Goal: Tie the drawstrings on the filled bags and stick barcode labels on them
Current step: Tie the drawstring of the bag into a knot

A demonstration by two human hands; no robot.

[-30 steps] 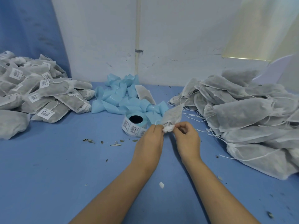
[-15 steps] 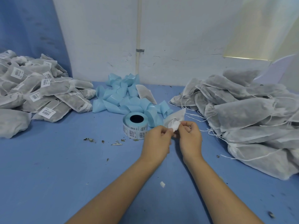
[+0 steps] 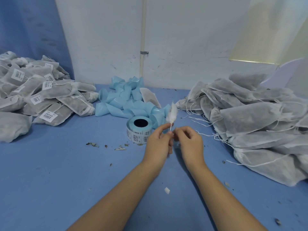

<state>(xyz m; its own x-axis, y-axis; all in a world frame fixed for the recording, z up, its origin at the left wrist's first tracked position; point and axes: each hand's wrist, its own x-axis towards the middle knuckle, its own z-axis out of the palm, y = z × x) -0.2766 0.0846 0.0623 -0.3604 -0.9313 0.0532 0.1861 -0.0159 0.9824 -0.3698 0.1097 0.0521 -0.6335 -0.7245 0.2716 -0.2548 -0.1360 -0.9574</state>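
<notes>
A small white mesh bag (image 3: pixel 171 114) stands edge-on above my hands at the table's middle, its white drawstring (image 3: pixel 170 126) running down to my fingers. My left hand (image 3: pixel 158 142) pinches the string just under the bag's neck. My right hand (image 3: pixel 190 142) is close beside it with curled fingers at the string's ends; the string there is too blurred to see. A roll of barcode labels (image 3: pixel 139 130) lies just left of my left hand. Unlabelled filled bags (image 3: pixel 250 117) are heaped at the right. Labelled bags (image 3: pixel 41 95) are heaped at the left.
A heap of light blue label backing (image 3: pixel 126 102) lies behind the roll, with one more bag (image 3: pixel 149 97) on it. Dry leaf bits (image 3: pixel 106 145) and a white scrap (image 3: pixel 167 190) litter the blue table (image 3: pixel 66 172). A white wall with a pipe (image 3: pixel 143 37) closes the back.
The bag has turned from lying flat between my hands to standing edge-on above them. Both hands have shifted slightly right and now work the drawstring instead of the bag's neck.
</notes>
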